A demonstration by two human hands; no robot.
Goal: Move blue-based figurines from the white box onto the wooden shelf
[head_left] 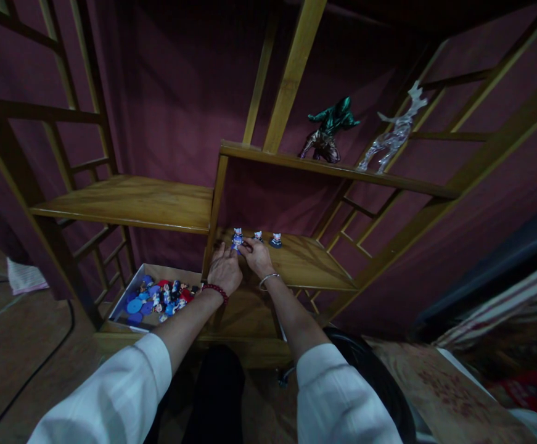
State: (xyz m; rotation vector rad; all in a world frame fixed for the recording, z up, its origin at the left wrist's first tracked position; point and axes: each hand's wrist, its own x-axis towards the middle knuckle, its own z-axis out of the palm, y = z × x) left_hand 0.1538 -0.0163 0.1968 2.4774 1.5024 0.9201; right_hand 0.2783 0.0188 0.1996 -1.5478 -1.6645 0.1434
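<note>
Both of my hands meet at the left end of a low wooden shelf [314, 262]. Between their fingertips stands a small blue-and-white figurine [237, 242]. My left hand [225, 270], with a red bead bracelet at the wrist, reaches it from the left and below. From the right, my right hand [258, 258], wearing a silver bangle, pinches at the same figurine. Behind the right fingers another small figurine [258, 235] is partly hidden. A similar figurine on a dark round base [275, 240] stands farther right.
A cardboard box [127, 299] of mixed small figures and blue discs sits low at the left. On the upper shelf [296, 161] stand a green-and-bronze figure [330, 129] and a clear deer ornament [393, 135]. A wooden post [218, 191] rises beside my left hand.
</note>
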